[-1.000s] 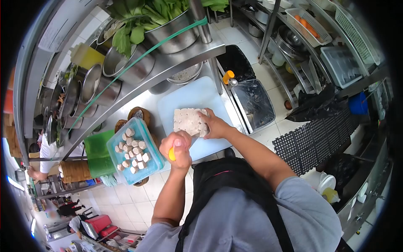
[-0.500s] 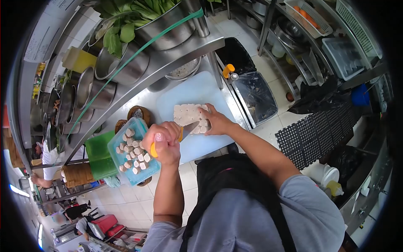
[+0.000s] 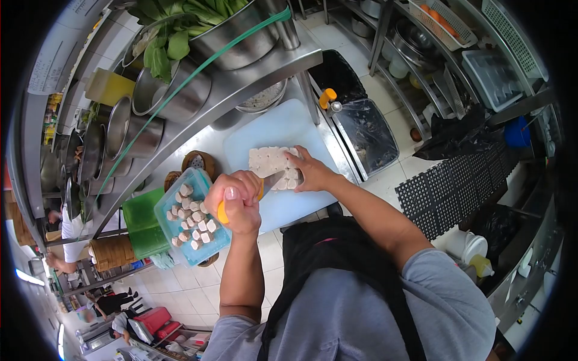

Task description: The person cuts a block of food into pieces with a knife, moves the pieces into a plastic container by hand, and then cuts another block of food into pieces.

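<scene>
My left hand (image 3: 236, 201) is closed round the yellow handle of a knife (image 3: 274, 180), its blade reaching into a pale block (image 3: 271, 161) marked off in small chunks. The block lies on a white cutting board (image 3: 289, 207). At the block's right end, my right hand (image 3: 314, 172) grips it with the thumb and fingers around the edge. To the left of the knife hand stands a light-blue plastic tub (image 3: 167, 219), holding several loose pale chunks (image 3: 197, 216) with brownish sides.
A green board (image 3: 143, 222) adjoins the tub. Above the worktop runs a steel shelf (image 3: 241, 87) with metal pots (image 3: 171, 90) and leafy greens (image 3: 198, 18). Black-lined bins (image 3: 367, 138) stand at the right. Another person's white sleeve (image 3: 78, 231) shows at far left.
The view shifts slightly. Both hands, the knife and the block keep nearly the same places.
</scene>
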